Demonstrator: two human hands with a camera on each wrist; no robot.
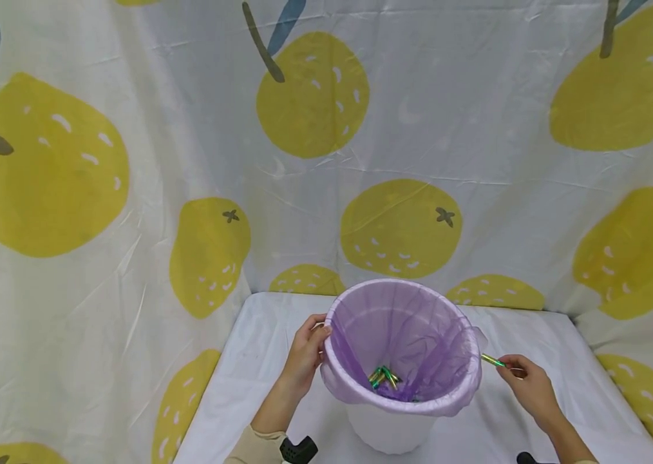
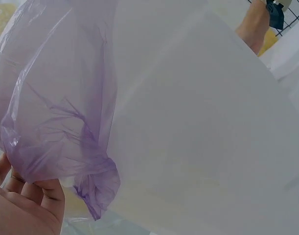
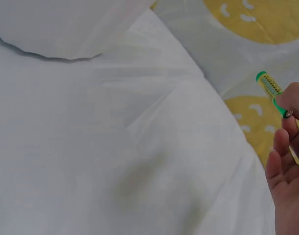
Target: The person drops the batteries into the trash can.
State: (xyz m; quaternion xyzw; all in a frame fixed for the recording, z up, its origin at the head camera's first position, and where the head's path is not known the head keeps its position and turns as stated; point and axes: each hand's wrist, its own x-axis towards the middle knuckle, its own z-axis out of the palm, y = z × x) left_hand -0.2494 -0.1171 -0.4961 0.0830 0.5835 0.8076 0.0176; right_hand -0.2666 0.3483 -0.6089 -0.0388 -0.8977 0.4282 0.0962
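Observation:
A white trash can (image 1: 391, 430) stands in front of me, lined with a thin purple bag (image 1: 396, 309) folded over its rim. Several green and gold batteries (image 1: 384, 377) lie at the bottom of the bag. My left hand (image 1: 304, 357) grips the rim on the left side, thumb on top; in the left wrist view its fingers (image 2: 46, 191) curl at the bag's loose edge. Just outside the rim on the right, my right hand (image 1: 529, 388) pinches one green and gold battery (image 3: 270, 87) between thumb and fingertips.
The can stands on a table under a white cloth (image 1: 280, 309). Behind and on both sides hangs a white curtain (image 1: 477, 96) with yellow fruit prints. A knotted bit of bag (image 2: 98, 188) hangs outside the can, in the left wrist view.

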